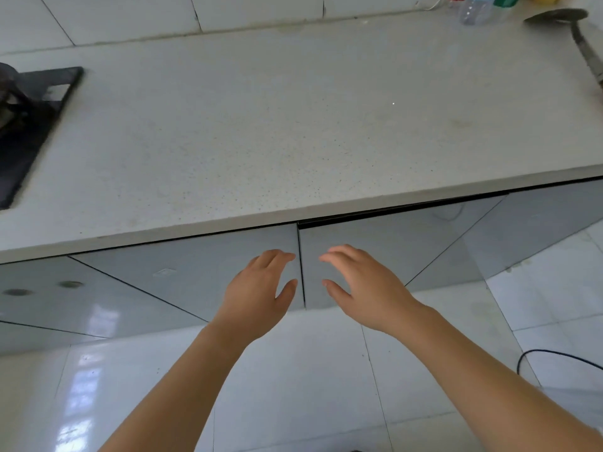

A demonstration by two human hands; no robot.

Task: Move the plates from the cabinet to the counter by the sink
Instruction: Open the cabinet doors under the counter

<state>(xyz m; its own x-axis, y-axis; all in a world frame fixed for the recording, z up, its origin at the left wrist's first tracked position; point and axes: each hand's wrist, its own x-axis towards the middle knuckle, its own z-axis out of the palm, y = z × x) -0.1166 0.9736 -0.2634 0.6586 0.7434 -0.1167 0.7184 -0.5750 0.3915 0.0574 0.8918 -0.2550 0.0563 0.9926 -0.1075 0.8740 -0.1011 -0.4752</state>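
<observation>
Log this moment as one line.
stage: reach for cabinet doors | left hand: open, near seam | right hand: open, near seam | plates: none visible

No words or numbers clear enough to read, labels on the plastic bottles (474, 11) at the back of the table (261, 109) too blurry, small pale sticker (164, 272) on the cabinet door (202, 288) too faint

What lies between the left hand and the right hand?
Only the vertical seam where two cabinet doors meet, between the left hand and right hand; the head view shows it.
</observation>
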